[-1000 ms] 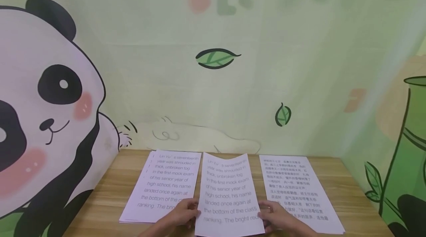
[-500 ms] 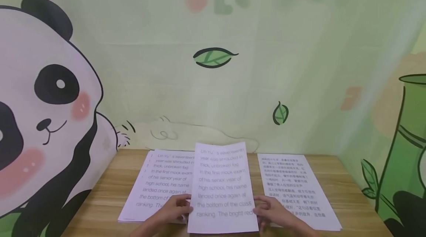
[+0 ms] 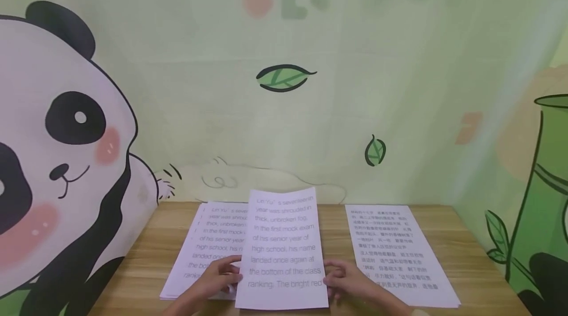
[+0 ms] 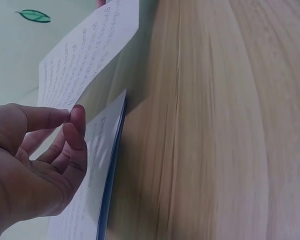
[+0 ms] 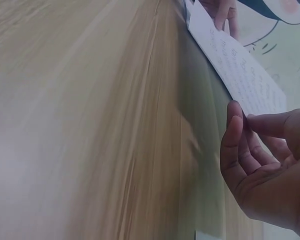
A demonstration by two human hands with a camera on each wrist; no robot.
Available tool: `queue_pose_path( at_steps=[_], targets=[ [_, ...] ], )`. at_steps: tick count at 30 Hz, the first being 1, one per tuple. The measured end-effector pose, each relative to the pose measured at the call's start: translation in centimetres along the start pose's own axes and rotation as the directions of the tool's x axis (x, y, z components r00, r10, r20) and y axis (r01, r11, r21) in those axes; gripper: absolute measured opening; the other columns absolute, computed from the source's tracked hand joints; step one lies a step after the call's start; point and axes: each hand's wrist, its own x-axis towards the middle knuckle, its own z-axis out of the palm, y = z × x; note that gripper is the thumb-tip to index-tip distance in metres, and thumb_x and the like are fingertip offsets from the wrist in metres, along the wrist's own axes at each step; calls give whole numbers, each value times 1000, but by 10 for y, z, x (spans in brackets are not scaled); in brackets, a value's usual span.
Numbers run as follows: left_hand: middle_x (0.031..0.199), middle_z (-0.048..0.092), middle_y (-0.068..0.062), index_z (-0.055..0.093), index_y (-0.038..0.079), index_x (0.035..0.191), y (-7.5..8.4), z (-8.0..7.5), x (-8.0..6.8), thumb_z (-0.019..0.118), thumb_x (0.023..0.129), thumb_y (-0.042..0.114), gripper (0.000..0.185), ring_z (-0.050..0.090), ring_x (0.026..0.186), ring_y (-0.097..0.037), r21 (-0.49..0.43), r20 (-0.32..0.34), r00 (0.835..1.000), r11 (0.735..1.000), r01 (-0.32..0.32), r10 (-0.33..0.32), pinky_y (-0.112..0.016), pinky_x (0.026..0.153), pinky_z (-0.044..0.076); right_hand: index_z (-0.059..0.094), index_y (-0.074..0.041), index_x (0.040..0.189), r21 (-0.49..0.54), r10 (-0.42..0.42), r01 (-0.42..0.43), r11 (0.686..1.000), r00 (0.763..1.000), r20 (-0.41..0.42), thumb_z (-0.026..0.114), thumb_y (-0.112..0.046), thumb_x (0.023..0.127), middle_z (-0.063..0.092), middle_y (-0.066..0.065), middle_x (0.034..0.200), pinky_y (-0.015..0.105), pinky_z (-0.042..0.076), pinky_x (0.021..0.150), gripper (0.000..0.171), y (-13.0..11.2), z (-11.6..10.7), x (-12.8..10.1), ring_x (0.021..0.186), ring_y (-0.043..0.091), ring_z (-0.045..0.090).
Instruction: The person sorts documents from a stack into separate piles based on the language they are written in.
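A white sheet with English print (image 3: 282,252) is lifted off the wooden table (image 3: 133,266) and curves upward. My left hand (image 3: 218,276) pinches its lower left edge, thumb against fingertips (image 4: 75,117). My right hand (image 3: 348,280) pinches the lower right edge, thumb against fingertips (image 5: 235,122). The lifted sheet (image 4: 85,50) hangs above a flat stack of English sheets (image 3: 201,249) on the left. In the right wrist view the sheet (image 5: 240,70) stretches away toward my other hand.
A stack of sheets with Chinese print (image 3: 395,252) lies at the right on the table. Walls with a panda (image 3: 57,148) at left, leaves (image 3: 284,77) behind and bamboo (image 3: 539,197) at right close in the table on three sides.
Both hands have carried the sheet to the left, so it now overlaps the left stack more, and its top edge has risen.
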Motion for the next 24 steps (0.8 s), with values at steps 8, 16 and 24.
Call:
queue_pose_path(
  at_steps=[8,16,24],
  targets=[
    [106,68,-12,43,-7,148,-5,-23,-6,67,92,8,63,67,79,-16,32,-69,997,999,30,-28,-32,68,54,43,15,141,26,-22,22,999,1000,9,65,-1,93,76,10,86,19,55,59,55,-3,21,19,67,9,68],
    [103,66,-10,36,-11,148,-17,-52,-13,64,94,7,64,65,77,-16,39,-46,999,999,-13,14,-31,65,54,43,14,142,19,-33,32,999,999,24,65,1,93,75,18,90,20,55,57,56,-5,42,43,66,9,68],
    [107,66,-11,36,-10,150,-24,-80,-9,63,95,7,64,64,81,-17,65,-58,997,997,48,-44,-33,70,53,41,15,142,43,-51,49,998,998,42,64,3,93,74,23,91,19,54,56,55,-10,64,66,65,8,67]
  ],
)
